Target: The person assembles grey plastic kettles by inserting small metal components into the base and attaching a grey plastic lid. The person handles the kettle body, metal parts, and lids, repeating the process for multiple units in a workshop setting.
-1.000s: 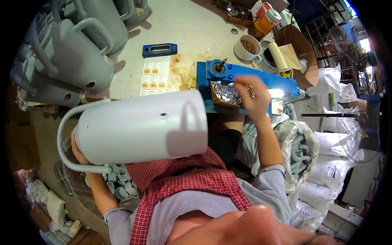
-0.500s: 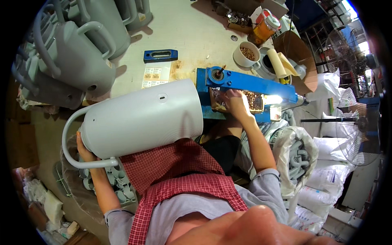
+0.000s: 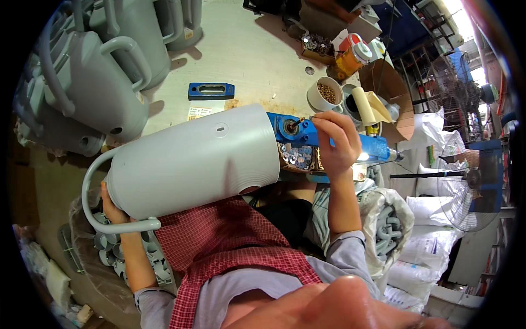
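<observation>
A large light-grey jug body (image 3: 192,164) with a loop handle (image 3: 90,203) lies sideways across my lap, its wide end towards the blue arm of a bench fixture (image 3: 372,145). My left hand (image 3: 113,205) supports the narrow end, inside the handle's loop, its fingers partly hidden. Beside the upright pin (image 3: 296,123) at the fixture's tip, my right hand (image 3: 338,142) is pinched closed; any small piece between its fingertips is too small to name. Below the arm, a divided tray holds shiny silver washers (image 3: 296,157) and, partly behind my right wrist, small brass-coloured parts.
Several grey jugs (image 3: 82,82) stand at the far left. A blue level-like tool (image 3: 211,91) lies on the table (image 3: 241,44). A white mug (image 3: 324,94) of small brass parts stands behind the fixture. Bags of grey handles (image 3: 388,230) and a fan (image 3: 466,181) are at right.
My right hand has left the parts tray below the blue arm and risen to the pin at its tip. The jug body has shifted slightly right, its wide end now overlapping the fixture's edge.
</observation>
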### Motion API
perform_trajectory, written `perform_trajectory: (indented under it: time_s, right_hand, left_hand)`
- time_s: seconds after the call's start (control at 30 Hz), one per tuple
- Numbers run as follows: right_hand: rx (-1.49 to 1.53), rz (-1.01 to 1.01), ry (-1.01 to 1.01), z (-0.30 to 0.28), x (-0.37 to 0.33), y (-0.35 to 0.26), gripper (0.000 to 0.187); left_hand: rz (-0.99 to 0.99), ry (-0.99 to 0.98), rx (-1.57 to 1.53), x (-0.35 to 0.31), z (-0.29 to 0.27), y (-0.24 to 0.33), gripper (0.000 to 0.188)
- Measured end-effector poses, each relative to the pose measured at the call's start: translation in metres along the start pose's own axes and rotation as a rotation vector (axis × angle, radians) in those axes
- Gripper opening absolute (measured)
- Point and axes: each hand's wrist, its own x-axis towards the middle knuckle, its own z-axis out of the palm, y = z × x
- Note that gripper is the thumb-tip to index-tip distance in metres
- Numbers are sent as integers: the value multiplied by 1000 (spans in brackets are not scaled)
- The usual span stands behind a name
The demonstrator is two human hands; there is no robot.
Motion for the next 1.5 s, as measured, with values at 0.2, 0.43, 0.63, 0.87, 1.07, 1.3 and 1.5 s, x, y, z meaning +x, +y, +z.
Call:
perform_trajectory:
  time_s: [0.2,0.43,0.63,0.87,1.07,1.3,1.5]
  right_hand:
    - [-35,-120,-64,10,2,10,24]
    - [-100,-180,-95,8,0,13,25]
    - [-77,-126,-127,7,-13,12,27]
    - [537,552,-24,-18,-48,-21,46]
    - [502,963,363,-62,-105,0,50]
    - [632,959,606,-99,-148,46,53]
    - [592,999,648,-98,-141,49,48]
  left_hand:
    - [-33,70,-18,-5,9,-1,42]
    - [-63,61,-34,-8,15,1,42]
    - [38,25,-24,0,29,1,41]
    - [87,-101,13,21,64,-6,40]
    - [159,-292,0,-5,168,-69,25]
    - [139,-609,30,-27,227,-117,41]
    - [209,-648,100,-20,227,-132,46]
